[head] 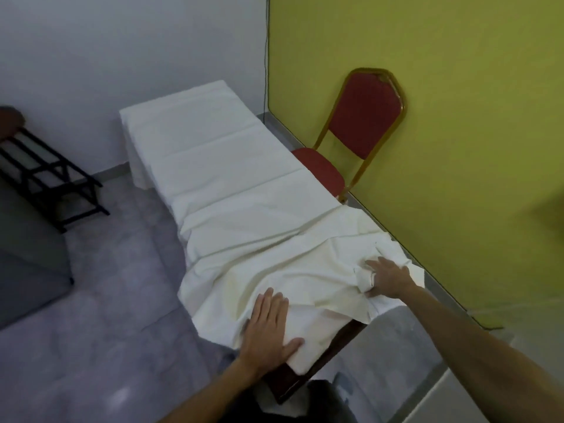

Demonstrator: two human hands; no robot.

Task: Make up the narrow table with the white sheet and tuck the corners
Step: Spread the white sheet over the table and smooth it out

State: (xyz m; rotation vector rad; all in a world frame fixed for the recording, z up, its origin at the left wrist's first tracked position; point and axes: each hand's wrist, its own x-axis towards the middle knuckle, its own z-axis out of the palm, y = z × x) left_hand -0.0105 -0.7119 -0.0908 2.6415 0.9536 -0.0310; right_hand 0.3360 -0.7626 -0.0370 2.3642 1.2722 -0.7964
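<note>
Head view. One narrow table (pixel 305 381) runs away from the camera toward the corner where a white wall (pixel 122 41) meets a yellow wall (pixel 457 117). Only a dark wooden edge of the table shows, at the near end.

One white sheet (pixel 232 184) covers the table for its full length. The far part lies flat, with three straight crease lines across it, and hangs over the far end and the left side. The near part is rumpled in long diagonal folds. At the near right corner the cloth is bunched and hangs off the edge.

A few small dark marks show on the cloth beside the bunched fold. They are too small to read.

Two hands are in view, both on the sheet.
- The left hand (pixel 268 328) lies flat on the near left corner, fingers straight and together, thumb spread, pressing the cloth down.
- The right hand (pixel 389 279) is at the near right side, forefinger extended, the other fingers curled round a bunched fold of the sheet.

One red chair (pixel 366 117) with a gold frame stands against the yellow wall, just beside the table's right side. One black slatted rack (pixel 45 172) stands on the grey floor (pixel 122 285), well apart to the left.
</note>
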